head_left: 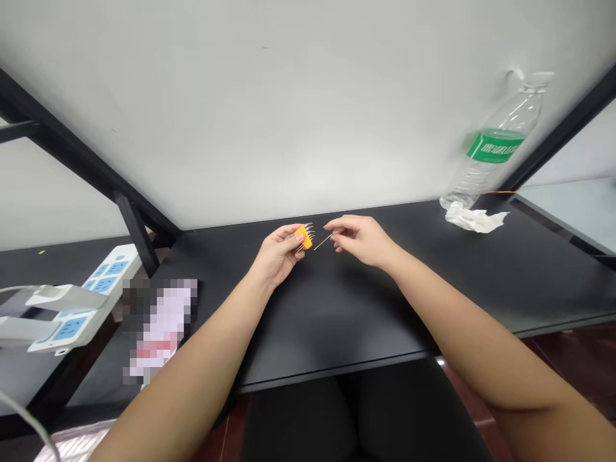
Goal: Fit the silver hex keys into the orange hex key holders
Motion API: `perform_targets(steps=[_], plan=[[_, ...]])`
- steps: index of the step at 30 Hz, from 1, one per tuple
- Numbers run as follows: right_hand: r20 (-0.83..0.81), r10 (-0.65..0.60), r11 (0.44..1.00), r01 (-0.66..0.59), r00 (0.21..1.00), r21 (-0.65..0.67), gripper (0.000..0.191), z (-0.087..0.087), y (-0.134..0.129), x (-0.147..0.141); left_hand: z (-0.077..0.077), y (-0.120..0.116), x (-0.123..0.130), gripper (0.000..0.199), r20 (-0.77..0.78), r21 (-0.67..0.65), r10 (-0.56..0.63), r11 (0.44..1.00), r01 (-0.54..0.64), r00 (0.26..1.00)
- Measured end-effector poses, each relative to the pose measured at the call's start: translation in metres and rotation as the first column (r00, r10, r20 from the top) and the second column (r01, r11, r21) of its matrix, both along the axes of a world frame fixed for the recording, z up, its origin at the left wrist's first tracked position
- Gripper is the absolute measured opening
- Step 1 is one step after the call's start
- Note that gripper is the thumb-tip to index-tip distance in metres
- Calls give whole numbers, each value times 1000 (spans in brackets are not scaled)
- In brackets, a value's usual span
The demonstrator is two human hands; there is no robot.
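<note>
My left hand (279,255) is closed on an orange hex key holder (304,236), thumb across its face. Several thin bent metal keys poke out of the holder's right side. Just to the right, my right hand (360,239) pinches one slim metal hex key (323,242) between thumb and fingers. That key slants down and left, its free tip close to the holder but apart from it. Its other end is hidden by my fingers. Both hands are above the black desk (327,321), near its back edge.
A clear plastic bottle (495,146) with a green label stands at the back right, beside a crumpled white tissue (474,218). On the left are a power strip (103,282) with plugged-in adapters, a blurred-out flat item (161,327) and a black metal frame (91,160).
</note>
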State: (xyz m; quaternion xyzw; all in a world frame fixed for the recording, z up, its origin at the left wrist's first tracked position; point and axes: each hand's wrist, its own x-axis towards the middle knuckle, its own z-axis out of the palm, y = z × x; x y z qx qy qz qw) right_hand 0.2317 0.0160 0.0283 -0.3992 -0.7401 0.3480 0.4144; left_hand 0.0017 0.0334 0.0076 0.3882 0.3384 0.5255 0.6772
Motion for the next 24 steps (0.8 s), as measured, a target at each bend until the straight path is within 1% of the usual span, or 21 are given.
perform_targets(steps=[2, 4, 7, 10, 14, 24], plan=[[33, -90, 983, 83, 995, 164, 17, 1, -3, -4, 1, 0, 0, 39, 10, 0, -3, 1000, 3, 1000], [63, -172, 942, 145, 983, 303, 14, 1, -5, -6, 2, -1, 0, 39, 2, 2, 1, 1000, -1, 1000], [61, -208, 897, 165, 976, 411, 14, 1, -7, -7, 3, -2, 0, 39, -11, 1, 2, 1000, -2, 1000], [60, -232, 859, 176, 971, 482, 14, -1, -6, -7, 2, -2, 1, 38, -11, 2, -3, 1000, 3, 1000], [39, -263, 828, 205, 964, 521, 13, -3, -5, -10, 2, -3, 2, 37, -17, 12, 0, 1000, 1, 1000], [108, -248, 764, 126, 963, 632, 17, -6, -6, -11, 1, -3, 3, 39, -32, 13, -1, 1000, 1, 999]])
